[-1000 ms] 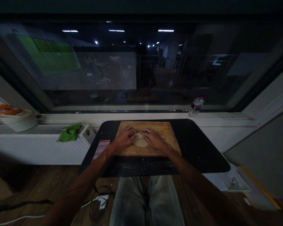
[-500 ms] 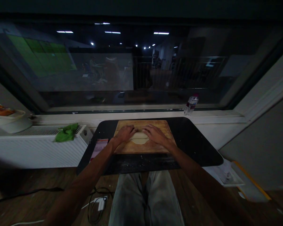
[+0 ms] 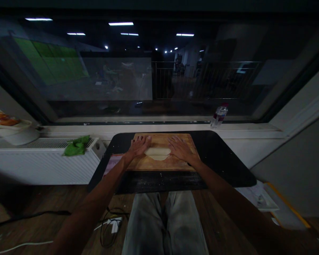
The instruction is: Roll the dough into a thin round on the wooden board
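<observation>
A pale flat piece of dough (image 3: 157,153) lies on a wooden board (image 3: 162,163) set on a black table (image 3: 218,163). My left hand (image 3: 138,146) lies flat on the board at the dough's left end, fingers stretched forward. My right hand (image 3: 181,148) lies flat at the dough's right end, fingers out. Something long seems to run under both palms across the dough, but the dim light hides it.
A pink phone or card (image 3: 111,163) sits on the table's left edge. A water bottle (image 3: 219,115) stands on the window sill. A green cloth (image 3: 77,146) lies on the radiator, a white bowl (image 3: 10,129) further left. Cables and a charger (image 3: 113,225) lie on the wooden floor.
Both hands have slid forward over the board and moved apart, leaving more of the dough showing between them. The dough looks wider and flatter.
</observation>
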Demonstrator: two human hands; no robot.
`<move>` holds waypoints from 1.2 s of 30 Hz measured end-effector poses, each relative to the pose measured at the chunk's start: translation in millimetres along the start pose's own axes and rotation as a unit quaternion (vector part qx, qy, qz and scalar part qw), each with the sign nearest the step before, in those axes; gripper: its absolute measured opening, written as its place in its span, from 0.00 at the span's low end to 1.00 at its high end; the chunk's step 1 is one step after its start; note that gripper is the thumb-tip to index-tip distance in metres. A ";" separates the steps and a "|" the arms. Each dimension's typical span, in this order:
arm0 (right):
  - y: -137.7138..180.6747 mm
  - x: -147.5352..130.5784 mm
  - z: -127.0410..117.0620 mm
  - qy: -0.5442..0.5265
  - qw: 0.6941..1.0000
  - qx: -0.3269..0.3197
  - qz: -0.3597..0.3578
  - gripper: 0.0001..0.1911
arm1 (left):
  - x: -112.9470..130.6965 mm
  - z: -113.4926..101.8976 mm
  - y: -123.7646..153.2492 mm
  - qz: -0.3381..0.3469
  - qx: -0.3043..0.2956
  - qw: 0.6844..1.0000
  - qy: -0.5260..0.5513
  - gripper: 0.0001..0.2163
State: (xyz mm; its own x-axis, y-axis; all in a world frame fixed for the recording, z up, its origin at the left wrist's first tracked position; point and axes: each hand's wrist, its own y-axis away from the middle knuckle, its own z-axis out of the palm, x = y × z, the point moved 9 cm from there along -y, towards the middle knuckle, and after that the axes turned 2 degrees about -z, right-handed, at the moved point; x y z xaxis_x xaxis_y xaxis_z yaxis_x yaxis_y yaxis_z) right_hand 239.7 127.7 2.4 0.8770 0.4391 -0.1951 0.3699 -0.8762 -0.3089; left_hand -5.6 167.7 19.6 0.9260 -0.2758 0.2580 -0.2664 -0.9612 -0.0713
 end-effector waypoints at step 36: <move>67.1 -65.9 -31.6 0.073 0.995 0.009 0.070 0.34 | 25.8 1.4 95.3 0.069 0.128 0.987 -0.072 0.30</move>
State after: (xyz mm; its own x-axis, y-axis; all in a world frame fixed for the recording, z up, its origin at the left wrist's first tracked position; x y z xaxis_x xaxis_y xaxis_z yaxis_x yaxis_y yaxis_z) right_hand 216.5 33.7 23.9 0.9552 0.2781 -0.1014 0.2362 -0.9226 -0.3049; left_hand -6.7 68.9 18.1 0.9188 -0.3842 0.0905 -0.3337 -0.8786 -0.3416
